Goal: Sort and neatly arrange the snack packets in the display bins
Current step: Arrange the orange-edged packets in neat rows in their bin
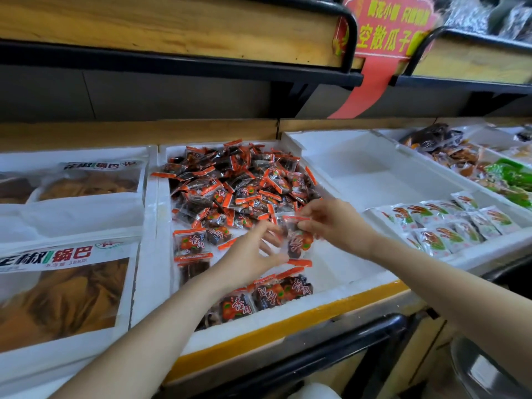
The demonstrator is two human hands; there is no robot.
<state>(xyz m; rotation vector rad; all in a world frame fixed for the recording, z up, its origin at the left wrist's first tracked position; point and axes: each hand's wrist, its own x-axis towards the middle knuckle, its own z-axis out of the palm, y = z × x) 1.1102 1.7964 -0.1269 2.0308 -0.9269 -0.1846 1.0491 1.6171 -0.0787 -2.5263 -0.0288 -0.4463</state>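
Nearest, at the front wall of the white foam bin (331, 300), a short row of packets (267, 295) lies flat, side by side, print up, already lined up. Just behind it, more flat packets at the left (191, 244); bare bin floor to the right.

Left hand (250, 254) hovers above these, fingers loosely spread and curled, reaching toward the held packet (298, 240); its fingertips are at or near the packet's left edge, contact unclear, no firm grip visible. Right hand (331, 223) pinches that packet at its upper part, near the orange seal strip, thumb and forefinger closed on it, other fingers loose. The packet hangs above the bin floor, slightly tilted.

Handling judgement: small clear-film sachets with dark fruit pieces inside, so light, soft, crinkly, film likely slippery. The flat orange sealed ends are the stiffest part, best to pinch there or by the two side edges, not the lumpy middle. Little breakage risk; the main risk is slipping or nudging the laid row.

Farther back, the loose heap (236, 182) of the same packets fills the rear of the bin, unsorted. Beyond right, an empty foam bin (359, 168) and white-green packets (449, 223).
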